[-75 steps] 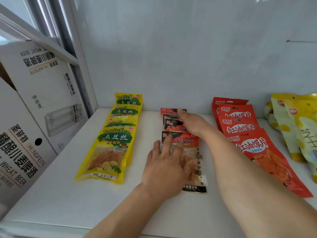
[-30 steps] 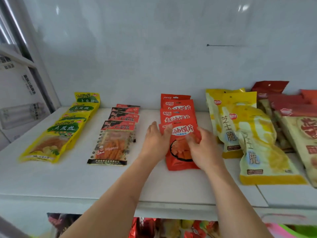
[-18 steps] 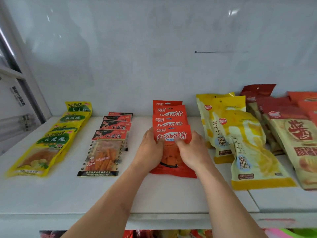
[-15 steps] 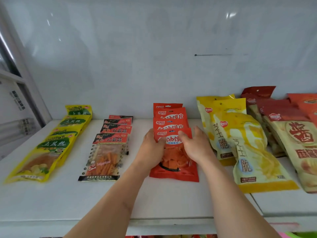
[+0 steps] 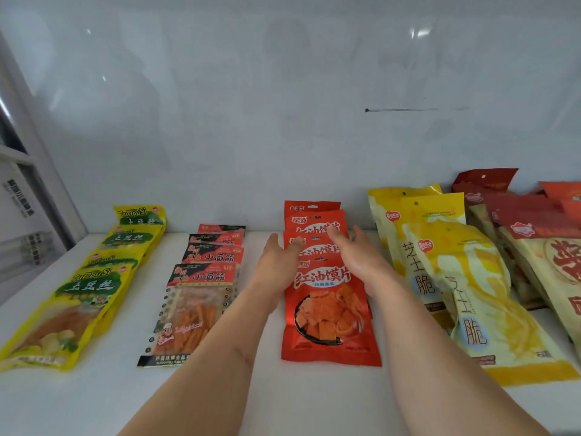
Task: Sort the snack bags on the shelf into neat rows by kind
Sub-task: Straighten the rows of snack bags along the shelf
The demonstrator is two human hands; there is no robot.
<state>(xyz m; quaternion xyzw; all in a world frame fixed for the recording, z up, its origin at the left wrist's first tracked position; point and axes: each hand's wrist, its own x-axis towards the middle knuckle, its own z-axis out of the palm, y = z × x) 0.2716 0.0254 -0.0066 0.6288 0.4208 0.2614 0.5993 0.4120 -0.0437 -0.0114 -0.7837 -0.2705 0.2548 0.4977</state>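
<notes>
White shelf (image 5: 314, 401) backed by a glossy pale wall (image 5: 283, 121) bearing one dark horizontal mark (image 5: 408, 109); a grey frame (image 5: 41, 171) stands at the left edge. Snack bags lie in overlapping front-to-back rows: yellow-green bags (image 5: 75, 297) far left, clear-windowed red-and-black bags (image 5: 198, 297) next, red bags (image 5: 330, 313) at centre, yellow bags (image 5: 471, 297) and dark-red-topped bags (image 5: 540, 243) to the right. Left hand (image 5: 278, 262) and right hand (image 5: 358, 256) flank the red row, fingers extended and apart, gripping nothing.
</notes>
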